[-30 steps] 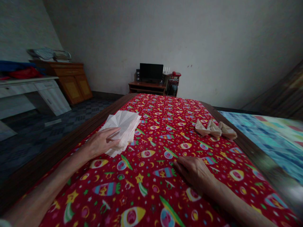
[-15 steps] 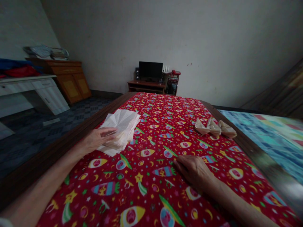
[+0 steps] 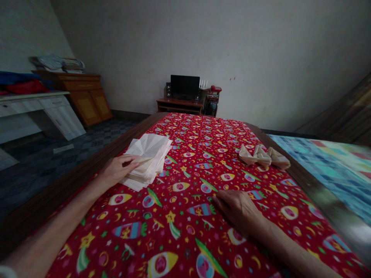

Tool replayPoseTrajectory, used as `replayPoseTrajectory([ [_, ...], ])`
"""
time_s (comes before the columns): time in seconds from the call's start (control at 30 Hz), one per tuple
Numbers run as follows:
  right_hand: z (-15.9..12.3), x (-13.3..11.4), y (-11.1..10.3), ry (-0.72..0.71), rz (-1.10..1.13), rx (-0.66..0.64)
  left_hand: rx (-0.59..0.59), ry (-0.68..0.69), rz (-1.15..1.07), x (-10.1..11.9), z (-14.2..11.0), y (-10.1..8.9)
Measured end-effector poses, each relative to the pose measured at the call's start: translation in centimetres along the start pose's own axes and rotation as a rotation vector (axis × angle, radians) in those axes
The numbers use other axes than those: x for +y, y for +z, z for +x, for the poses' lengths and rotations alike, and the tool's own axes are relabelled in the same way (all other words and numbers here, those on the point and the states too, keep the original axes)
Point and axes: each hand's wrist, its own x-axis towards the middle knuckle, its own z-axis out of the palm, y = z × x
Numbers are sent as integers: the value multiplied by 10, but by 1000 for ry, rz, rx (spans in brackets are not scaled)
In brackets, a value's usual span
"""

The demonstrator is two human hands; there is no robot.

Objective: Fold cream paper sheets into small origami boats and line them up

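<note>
A stack of creased paper sheets [image 3: 152,148] lies on the left part of the red patterned cloth [image 3: 179,208]. My left hand [image 3: 117,170] is at its near left edge, thumb and fingers closed on the edge of the top sheet, which is lifted slightly. My right hand [image 3: 239,208] rests on the cloth to the right of centre with its fingers curled in, and I see nothing in it. Beyond it, three folded paper shapes [image 3: 263,155] stand in a row near the cloth's right side.
Dark wooden edging [image 3: 313,185] runs along the cloth's sides. A bed with a blue checked cover [image 3: 321,166] adjoins on the right. At the back wall a monitor [image 3: 184,85] stands on a small desk. A white desk [image 3: 58,116] and a wooden cabinet [image 3: 88,100] are on the left.
My left hand has drawn back a little to the left, its fingers closing from a flatter pose onto the top sheet, whose near edge has risen. My right hand has not moved.
</note>
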Motion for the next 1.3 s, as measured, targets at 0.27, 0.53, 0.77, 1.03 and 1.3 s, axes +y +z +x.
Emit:
replayPoseTrajectory([
  [0.27,0,1,3,7,13,-13,178,461,210,34,-14,-4],
  [0.53,-1,0,2,-4,-11,-8,22,423,299,54,-20,8],
  [0.77,-2,0,2,-15,-13,8,-9,378,256,32,-16,17],
  [1.03,-1,-1,1,-16,6,8,-68,403,189,36,-14,15],
  [1.3,1,0,0,-28,13,11,-72,425,108,27,-8,17],
])
